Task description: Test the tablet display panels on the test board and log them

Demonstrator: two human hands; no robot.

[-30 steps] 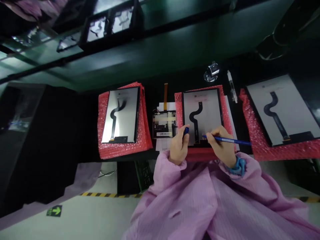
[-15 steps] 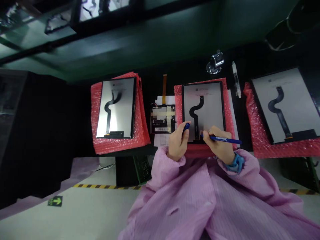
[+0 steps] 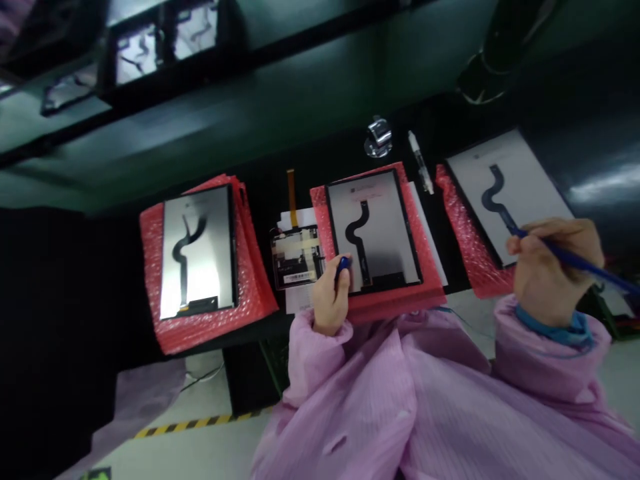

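Observation:
My left hand [image 3: 330, 300] is closed round a small blue pen cap [image 3: 343, 265], at the lower left corner of the middle display panel [image 3: 390, 233]. That panel lies back side up on red bubble wrap [image 3: 430, 280], with a black S-shaped flex cable [image 3: 355, 233] on it. In my right hand [image 3: 555, 273] is a blue pen [image 3: 575, 259], its tip pointing left, over the lower part of the right display panel [image 3: 523, 183]. Whether the tip touches that panel or its cable I cannot tell.
A third display panel [image 3: 203, 267] lies on stacked red bubble wrap at left. Between the panels sits a small circuit assembly [image 3: 297, 257] with an orange ribbon cable [image 3: 292, 200]. Behind are a shiny metal holder [image 3: 379, 137] and a clear white-tipped pen [image 3: 421, 162].
My right hand has moved with the blue pen from the middle panel to the right panel. My left hand keeps the cap at the middle panel's corner. The camera view has shifted right.

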